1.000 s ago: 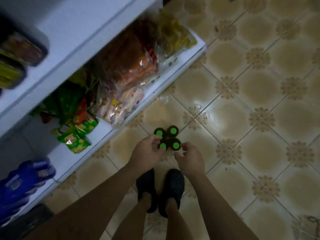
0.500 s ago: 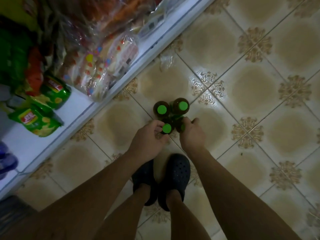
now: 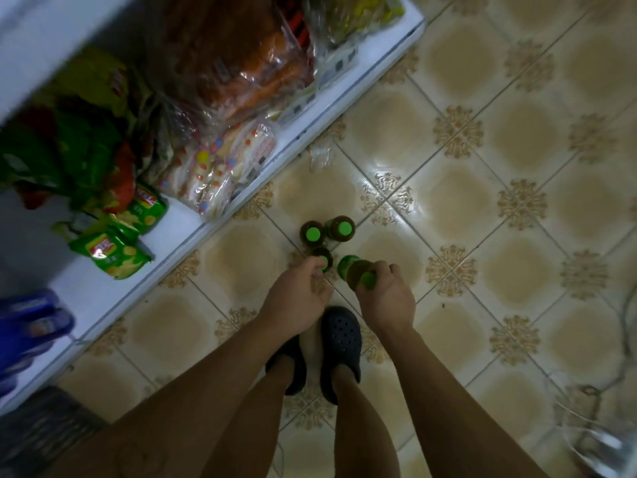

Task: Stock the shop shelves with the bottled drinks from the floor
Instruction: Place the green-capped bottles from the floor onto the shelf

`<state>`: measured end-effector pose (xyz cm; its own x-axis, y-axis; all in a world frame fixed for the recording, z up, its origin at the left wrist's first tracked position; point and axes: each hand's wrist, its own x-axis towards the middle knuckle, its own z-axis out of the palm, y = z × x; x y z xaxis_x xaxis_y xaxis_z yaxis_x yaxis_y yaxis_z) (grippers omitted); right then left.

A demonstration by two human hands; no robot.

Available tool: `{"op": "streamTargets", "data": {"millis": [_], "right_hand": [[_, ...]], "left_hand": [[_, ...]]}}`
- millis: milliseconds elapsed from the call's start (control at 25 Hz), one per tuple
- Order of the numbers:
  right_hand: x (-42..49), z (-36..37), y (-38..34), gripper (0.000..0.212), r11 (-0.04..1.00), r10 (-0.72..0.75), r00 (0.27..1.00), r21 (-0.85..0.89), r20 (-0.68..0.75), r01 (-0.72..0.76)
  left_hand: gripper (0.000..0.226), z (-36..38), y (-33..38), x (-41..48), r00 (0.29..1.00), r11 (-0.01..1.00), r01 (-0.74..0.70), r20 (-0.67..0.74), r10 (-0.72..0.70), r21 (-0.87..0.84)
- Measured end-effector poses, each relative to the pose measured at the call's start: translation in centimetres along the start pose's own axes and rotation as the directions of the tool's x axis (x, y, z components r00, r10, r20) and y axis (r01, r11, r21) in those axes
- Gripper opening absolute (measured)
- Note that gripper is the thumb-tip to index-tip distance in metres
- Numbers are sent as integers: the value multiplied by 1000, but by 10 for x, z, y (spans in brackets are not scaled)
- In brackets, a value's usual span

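the right hand (image 3: 386, 301) is gripping one tipped brown green-capped plastic bottle (image 3: 353, 269). the left hand (image 3: 296, 301) is pinching a second bottle (image 3: 322, 258) by its cap. two more bottles (image 3: 327, 231) are waiting at twelve o'clock on the tiled floor (image 3: 448, 208). none are sitting on the white shelf (image 3: 103, 291) yet.

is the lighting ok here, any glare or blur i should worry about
Head view: dim overall, with one bright glare patch on the floor just beyond the bottles; their green caps are fairly sharp, but the blue packs at the left edge are blurred, and the wide lens bends the shelf edge.
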<state>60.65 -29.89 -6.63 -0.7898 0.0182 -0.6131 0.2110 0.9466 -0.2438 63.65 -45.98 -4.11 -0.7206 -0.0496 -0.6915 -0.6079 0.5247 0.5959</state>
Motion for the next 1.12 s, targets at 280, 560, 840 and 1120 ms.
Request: {"op": "streamTargets", "data": {"millis": [280, 560, 840, 1120], "right_hand": [[-142, -163, -48, 37, 980, -102, 989, 158, -110, 119], [-249, -296, -96, 36, 912, -372, 896, 87, -241, 402], [-327, -409, -137, 25, 723, -621, 677, 45, -394, 689], [-379, -504, -186, 23, 450, -771, 463, 140, -437, 882]], "left_hand": [[55, -70, 98, -147, 995, 996, -90, -52, 91, 17], [58, -132, 172, -265, 957, 975, -217, -187, 221, 43], [84, -158, 232, -328, 838, 918, -396, -400, 371, 22], [72, -211, 279, -387, 686, 854, -521, -587, 429, 15]]}}
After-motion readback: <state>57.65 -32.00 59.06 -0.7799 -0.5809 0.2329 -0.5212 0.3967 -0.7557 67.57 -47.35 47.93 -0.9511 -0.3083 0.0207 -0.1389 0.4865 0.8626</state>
